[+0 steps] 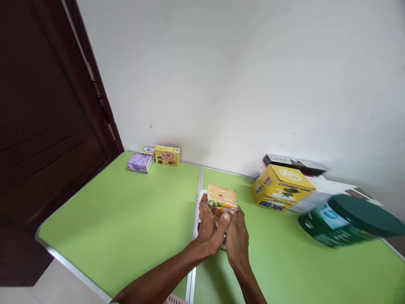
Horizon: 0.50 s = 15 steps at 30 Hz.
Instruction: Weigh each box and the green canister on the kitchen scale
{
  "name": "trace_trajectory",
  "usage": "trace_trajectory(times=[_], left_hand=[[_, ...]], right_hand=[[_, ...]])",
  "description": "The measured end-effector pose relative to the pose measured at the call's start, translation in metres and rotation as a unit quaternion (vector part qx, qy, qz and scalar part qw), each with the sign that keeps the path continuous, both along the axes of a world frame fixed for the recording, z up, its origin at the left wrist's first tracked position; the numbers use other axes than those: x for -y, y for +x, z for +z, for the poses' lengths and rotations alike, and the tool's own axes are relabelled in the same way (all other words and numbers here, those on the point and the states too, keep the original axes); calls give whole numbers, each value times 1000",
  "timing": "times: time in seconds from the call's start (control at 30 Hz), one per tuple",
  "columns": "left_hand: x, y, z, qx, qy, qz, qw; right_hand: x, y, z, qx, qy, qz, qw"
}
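An orange plastic-wrapped pack [222, 195] with green and orange print on its front is held between my two hands near the middle of the table. My left hand [209, 226] is closed round its left side, with the thumb across the front. On the right side, my right hand [237, 236] grips it, its thumb close to the left one. Beneath the pack and partly behind my hands is a white-edged object [197, 211]; my hands hide most of it, so its kind cannot be made out.
At the back left of the green table [152, 211] lie a purple packet [139, 162] and a yellow box [167, 155]. To the right are a yellow carton [281, 188], a black-and-white box [295, 164] and a green lidded tub [348, 219]. The wall borders the back edge.
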<state>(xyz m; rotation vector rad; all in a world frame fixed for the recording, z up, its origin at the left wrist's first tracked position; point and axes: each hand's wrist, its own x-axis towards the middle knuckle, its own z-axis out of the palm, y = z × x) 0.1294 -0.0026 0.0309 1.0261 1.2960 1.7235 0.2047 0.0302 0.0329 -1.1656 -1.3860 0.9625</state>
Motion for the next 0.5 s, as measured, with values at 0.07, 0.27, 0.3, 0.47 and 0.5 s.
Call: trace_trajectory(times=[0.07, 0.27, 0.3, 0.47, 0.5], left_hand=[[0, -7, 5, 39, 44, 16, 998], [-4, -83, 11, -22, 83, 84, 993], [-7, -100, 7, -41, 82, 103, 990], [-22, -182, -23, -111, 18, 209, 971], [-25, -195, -30, -115, 1, 222, 968]], right_hand=[[1, -8, 7, 10, 3, 16, 1000], [-4, -81, 22, -24, -1, 129, 991], [-7, -99, 20, -40, 0, 155, 987], [-29, -184, -11, -99, 7, 252, 963], [-35, -197, -19, -98, 3, 257, 961]])
